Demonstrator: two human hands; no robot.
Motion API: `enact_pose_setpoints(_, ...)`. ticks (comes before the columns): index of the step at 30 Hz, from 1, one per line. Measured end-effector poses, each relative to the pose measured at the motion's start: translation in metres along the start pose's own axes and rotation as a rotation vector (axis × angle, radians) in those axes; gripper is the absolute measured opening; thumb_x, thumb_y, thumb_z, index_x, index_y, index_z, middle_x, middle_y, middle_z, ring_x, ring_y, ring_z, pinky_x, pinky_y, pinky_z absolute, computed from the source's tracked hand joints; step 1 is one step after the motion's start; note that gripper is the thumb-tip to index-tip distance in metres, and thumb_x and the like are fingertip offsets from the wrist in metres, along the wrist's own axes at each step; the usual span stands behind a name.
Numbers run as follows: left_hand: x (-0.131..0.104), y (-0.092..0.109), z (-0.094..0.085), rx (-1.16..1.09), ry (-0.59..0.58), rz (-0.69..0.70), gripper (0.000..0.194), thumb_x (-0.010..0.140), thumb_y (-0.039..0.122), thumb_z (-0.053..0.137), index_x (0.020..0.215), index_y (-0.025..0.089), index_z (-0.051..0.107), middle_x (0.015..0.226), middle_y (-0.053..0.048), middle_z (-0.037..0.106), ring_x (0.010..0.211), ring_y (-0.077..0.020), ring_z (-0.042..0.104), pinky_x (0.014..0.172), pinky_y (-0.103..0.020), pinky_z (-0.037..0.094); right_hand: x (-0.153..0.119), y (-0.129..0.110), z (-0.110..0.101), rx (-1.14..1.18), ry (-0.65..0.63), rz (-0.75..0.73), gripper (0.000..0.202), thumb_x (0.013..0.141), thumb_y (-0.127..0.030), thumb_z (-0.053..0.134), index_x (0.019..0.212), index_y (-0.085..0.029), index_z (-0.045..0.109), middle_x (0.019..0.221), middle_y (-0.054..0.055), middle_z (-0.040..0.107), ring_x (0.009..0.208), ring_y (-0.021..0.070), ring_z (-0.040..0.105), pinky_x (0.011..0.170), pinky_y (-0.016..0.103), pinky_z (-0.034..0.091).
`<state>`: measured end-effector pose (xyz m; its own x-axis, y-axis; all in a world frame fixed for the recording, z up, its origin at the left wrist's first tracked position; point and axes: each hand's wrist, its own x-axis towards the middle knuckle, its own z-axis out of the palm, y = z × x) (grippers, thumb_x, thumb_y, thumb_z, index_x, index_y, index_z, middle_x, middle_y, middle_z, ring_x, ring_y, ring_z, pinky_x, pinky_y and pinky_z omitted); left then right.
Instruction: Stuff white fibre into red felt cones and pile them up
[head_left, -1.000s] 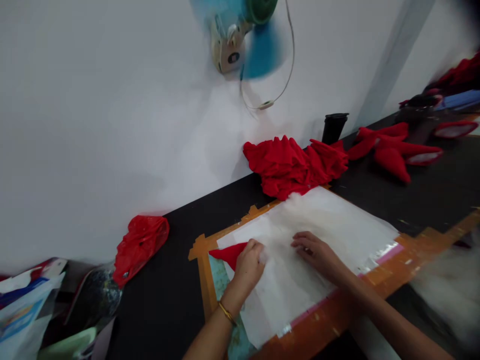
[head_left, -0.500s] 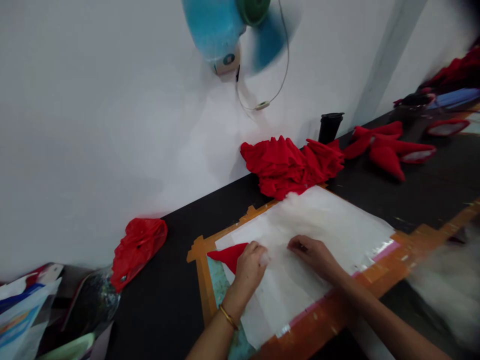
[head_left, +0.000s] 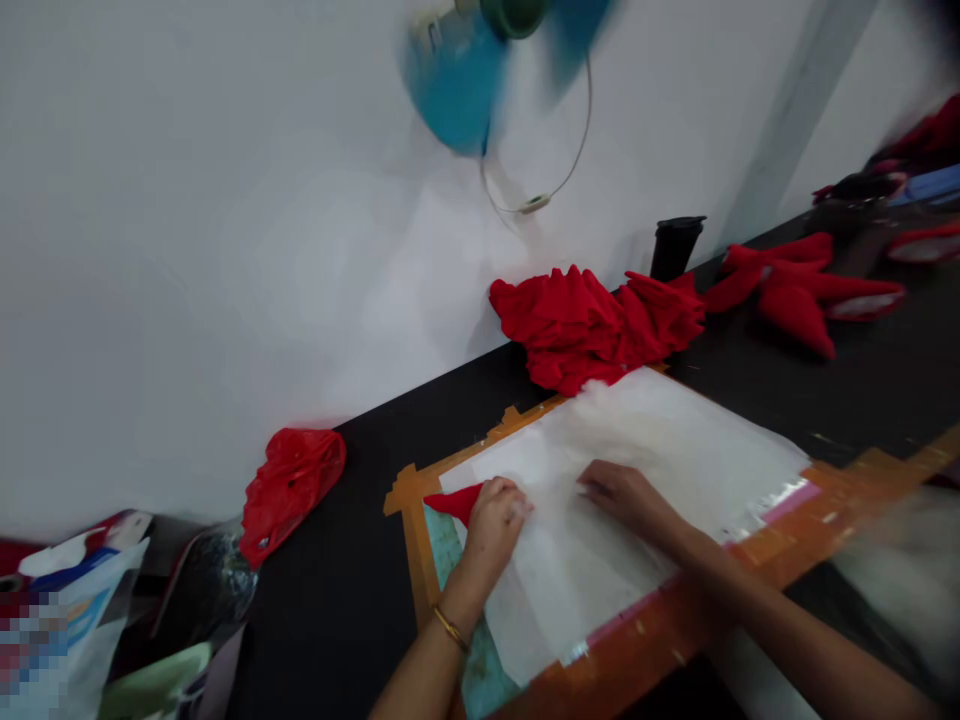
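Observation:
My left hand, with a gold bangle at its wrist, is closed around a pointed red fabric piece. A small tuft of white stuffing shows at its fingertips. My right hand is a short way to the right, fingertips pinched together over the white sheet. Whatever the right fingers may hold is too small to make out. Behind that hand, a thin spread of white fluffy stuffing lies on the sheet, hard to tell from the white beneath.
Crumpled red fabric is heaped against the wall, near a black cup. Stuffed red pointed shapes lie at the right. A red plastic bag sits at the left. Above spins a blue fan. Orange tape borders the sheet.
The view has shifted slightly, so most things appear a little further right. Both hands stay in nearly the same places, the left still on the red fabric piece.

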<state>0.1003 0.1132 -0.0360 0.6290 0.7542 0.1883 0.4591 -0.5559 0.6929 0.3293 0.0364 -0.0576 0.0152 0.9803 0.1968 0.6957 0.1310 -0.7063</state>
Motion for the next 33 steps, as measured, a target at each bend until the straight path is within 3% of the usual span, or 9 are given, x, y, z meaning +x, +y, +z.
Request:
enact_pose_setpoints(2, -0.002, 0.000, -0.002, 0.007, 0.002, 0.022, 0.012, 0.086, 0.021, 0.058, 0.092, 0.020, 0.069, 0.105, -0.007, 0.065, 0.105, -0.0233, 0.055, 0.097, -0.040, 0.043, -0.003, 0.003, -0.005, -0.036, 0.012, -0.039, 0.022, 0.089, -0.026, 0.050, 0.102, -0.021, 0.067, 0.108, 0.010, 0.069, 0.098, 0.0246, 0.065, 0.089, 0.041, 0.051)
enact_pose_setpoints(5, -0.011, 0.006, -0.009, -0.020, 0.030, 0.027, 0.048, 0.079, 0.019, 0.066, 0.127, 0.022, 0.056, 0.137, -0.009, 0.051, 0.129, -0.0255, 0.043, 0.110, -0.044, 0.034, -0.010, -0.003, -0.015, -0.066, 0.061, -0.074, 0.047, 0.085, -0.031, 0.060, 0.131, -0.027, 0.054, 0.143, 0.010, 0.049, 0.128, 0.0286, 0.048, 0.105, 0.049, 0.043)
enact_pose_setpoints(7, -0.018, 0.009, -0.018, -0.028, 0.086, -0.009, 0.064, 0.077, 0.018, 0.068, 0.137, 0.022, 0.045, 0.144, -0.010, 0.044, 0.133, -0.0254, 0.038, 0.112, -0.045, 0.031, -0.015, -0.010, -0.022, -0.058, 0.071, -0.047, 0.063, 0.082, -0.034, 0.064, 0.140, -0.030, 0.042, 0.153, 0.009, 0.035, 0.136, 0.0296, 0.039, 0.104, 0.050, 0.044)
enact_pose_setpoints(11, -0.024, 0.009, -0.031, -0.058, 0.148, -0.115, 0.029, 0.085, 0.020, 0.057, 0.115, 0.021, 0.060, 0.118, -0.009, 0.059, 0.110, -0.0216, 0.056, 0.098, -0.038, 0.044, -0.013, -0.020, -0.021, -0.086, 0.038, -0.048, 0.073, 0.082, -0.040, 0.067, 0.145, -0.031, 0.033, 0.157, 0.010, 0.026, 0.138, 0.0306, 0.035, 0.104, 0.049, 0.045)
enact_pose_setpoints(15, -0.015, 0.009, -0.015, -0.067, 0.088, -0.136, 0.013, 0.085, 0.016, 0.055, 0.092, 0.019, 0.065, 0.096, -0.006, 0.062, 0.088, -0.0180, 0.059, 0.081, -0.032, 0.048, 0.004, -0.027, 0.009, -0.189, -0.034, -0.048, 0.088, 0.073, -0.041, 0.076, 0.147, -0.026, 0.030, 0.154, 0.015, 0.030, 0.134, 0.0354, 0.039, 0.097, 0.051, 0.050)
enact_pose_setpoints(20, -0.015, 0.016, 0.014, 0.103, -0.064, -0.051, 0.013, 0.081, 0.008, 0.055, 0.080, 0.017, 0.065, 0.095, -0.007, 0.064, 0.093, -0.0216, 0.057, 0.087, -0.037, 0.047, 0.010, -0.031, 0.037, -0.229, -0.134, -0.215, 0.058, 0.082, -0.015, 0.061, 0.136, -0.028, 0.047, 0.122, 0.009, 0.058, 0.108, 0.0242, 0.058, 0.082, 0.033, 0.055)
enact_pose_setpoints(25, -0.036, 0.018, -0.003, 0.161, -0.044, 0.031, 0.016, 0.089, 0.015, 0.050, 0.090, 0.020, 0.066, 0.094, -0.006, 0.065, 0.093, -0.0218, 0.058, 0.090, -0.039, 0.046, 0.000, -0.019, 0.032, -0.302, -0.157, -0.257, 0.043, 0.083, 0.000, 0.043, 0.114, -0.021, 0.062, 0.103, 0.007, 0.062, 0.093, 0.0198, 0.062, 0.080, 0.030, 0.052)
enact_pose_setpoints(29, -0.048, 0.014, -0.023, 0.259, 0.177, -0.053, 0.024, 0.089, 0.020, 0.051, 0.112, 0.020, 0.061, 0.111, -0.009, 0.060, 0.105, -0.0251, 0.055, 0.095, -0.043, 0.045, -0.007, -0.020, 0.028, -0.360, -0.127, -0.238, 0.045, 0.078, 0.001, 0.043, 0.116, -0.015, 0.061, 0.124, 0.016, 0.058, 0.110, 0.0263, 0.058, 0.086, 0.037, 0.053)
enact_pose_setpoints(33, -0.051, 0.007, -0.021, 0.351, 0.162, -0.170, 0.047, 0.082, 0.029, 0.061, 0.126, 0.017, 0.051, 0.117, -0.013, 0.055, 0.110, -0.0302, 0.054, 0.095, -0.046, 0.046, -0.017, -0.033, 0.028, -0.399, -0.084, -0.257, 0.045, 0.081, -0.024, 0.061, 0.125, -0.015, 0.056, 0.158, 0.017, 0.022, 0.120, 0.0332, 0.051, 0.090, 0.046, 0.053)
